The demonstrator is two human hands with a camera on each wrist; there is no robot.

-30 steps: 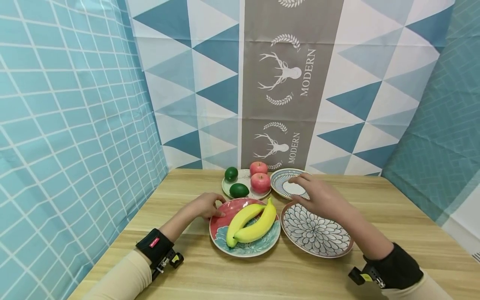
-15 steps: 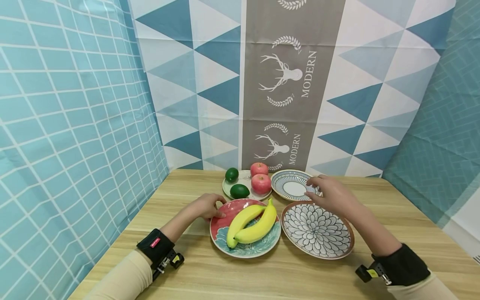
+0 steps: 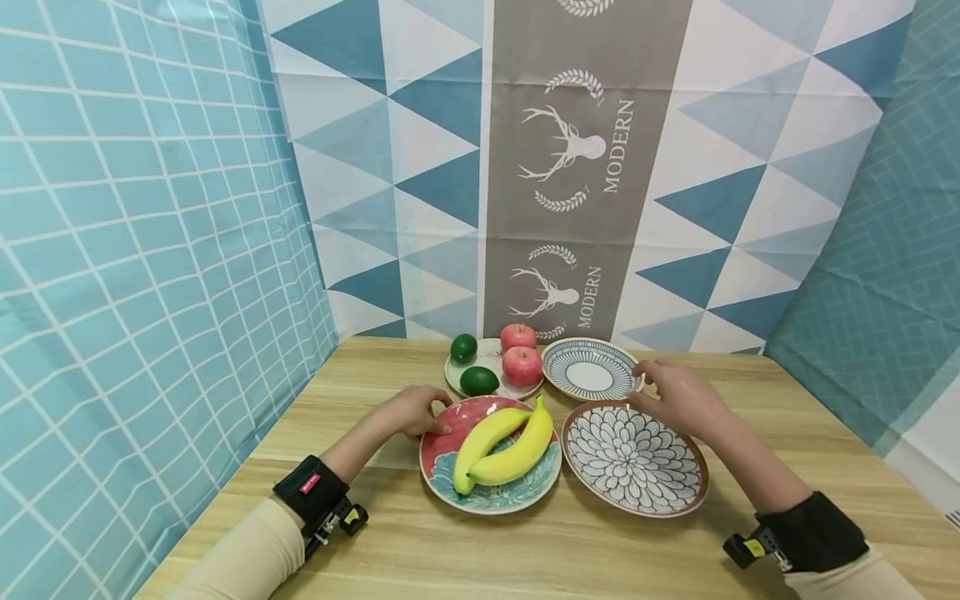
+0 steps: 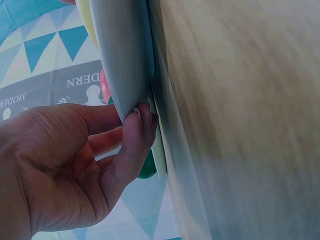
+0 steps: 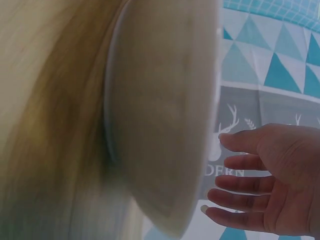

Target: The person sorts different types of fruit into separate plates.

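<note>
Your left grip [image 3: 415, 412] pinches the rim of the red-and-teal plate [image 3: 472, 410], two bananas [image 3: 517, 454] on it. Right grip [image 3: 678, 398]: empty, fingers extended and apart, near the petal-patterned plate [image 3: 633, 458] on the tabletop [image 3: 450, 558].

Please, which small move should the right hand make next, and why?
Perhaps the right hand should pinch the right rim of the striped plate: that hand's open fingers appear near this rim and hold nothing, while the left hand grips the red plate.
</note>
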